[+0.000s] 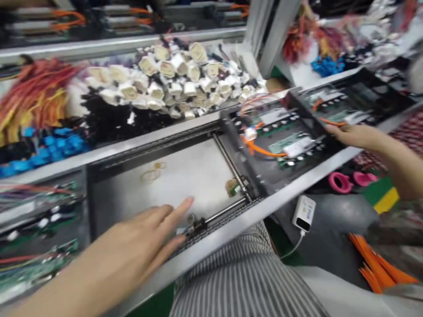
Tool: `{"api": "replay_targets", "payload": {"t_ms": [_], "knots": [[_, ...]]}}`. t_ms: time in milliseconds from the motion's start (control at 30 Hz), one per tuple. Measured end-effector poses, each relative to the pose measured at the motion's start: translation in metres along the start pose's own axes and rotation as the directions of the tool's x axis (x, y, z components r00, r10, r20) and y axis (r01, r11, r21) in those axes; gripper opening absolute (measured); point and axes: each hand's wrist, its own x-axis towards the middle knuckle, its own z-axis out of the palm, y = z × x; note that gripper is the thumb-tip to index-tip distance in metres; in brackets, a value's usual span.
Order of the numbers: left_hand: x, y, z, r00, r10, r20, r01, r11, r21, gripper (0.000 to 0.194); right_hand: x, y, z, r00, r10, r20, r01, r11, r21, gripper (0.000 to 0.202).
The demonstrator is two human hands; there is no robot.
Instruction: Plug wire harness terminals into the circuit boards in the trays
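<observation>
My left hand (142, 242) hovers over the near side of the open conveyor section, index finger stretched out and nothing held. Below it, a metal plate (198, 171) shows between the rails, with a few rubber bands (152, 173) lying on it. My right hand (357, 135) is at the near corner of a black tray (366, 83), its fingers closed on the wall and partly hidden. Beside that, another black tray (267, 176) carries green circuit boards, white parts and orange wires. A third tray with boards (36, 220) stands on the left.
Behind the line lie white connectors (178, 66) and red-orange wire bundles with blue plugs (53, 147). A silver rail (231, 229) borders the near side. Below are a white device with a cable (304, 213), pink rings (340, 182) and orange strips (383, 264).
</observation>
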Motion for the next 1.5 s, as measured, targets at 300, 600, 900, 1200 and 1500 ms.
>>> {"api": "replay_targets", "payload": {"t_ms": [300, 600, 900, 1200, 1500], "knots": [[0.109, 0.056, 0.001, 0.955, 0.293, 0.045, -0.296, 0.935, 0.195, 0.049, -0.079, -0.110, 0.020, 0.872, -0.343, 0.349, 0.425, 0.884, -0.192, 0.048], [0.117, 0.026, 0.018, 0.986, 0.162, 0.040, -0.167, 0.960, 0.225, 0.038, -0.104, -0.200, 0.020, 0.583, -0.691, 0.429, 0.756, 0.654, 0.027, 0.036], [0.090, -0.016, 0.019, 0.972, 0.216, 0.095, -0.233, 0.945, 0.228, 0.021, -0.090, -0.231, 0.008, 0.388, -0.773, 0.502, 0.820, 0.538, 0.194, 0.022], [-0.002, -0.054, 0.024, 0.986, 0.157, 0.050, -0.165, 0.956, 0.242, 0.018, 0.101, -0.371, -0.052, 0.686, -0.727, -0.037, 0.722, 0.686, -0.090, 0.034], [-0.071, -0.090, 0.020, 0.997, 0.016, 0.075, -0.021, 0.997, 0.072, 0.016, 0.199, -0.466, 0.015, 0.648, -0.738, 0.188, 0.757, 0.651, -0.054, 0.035]]}}
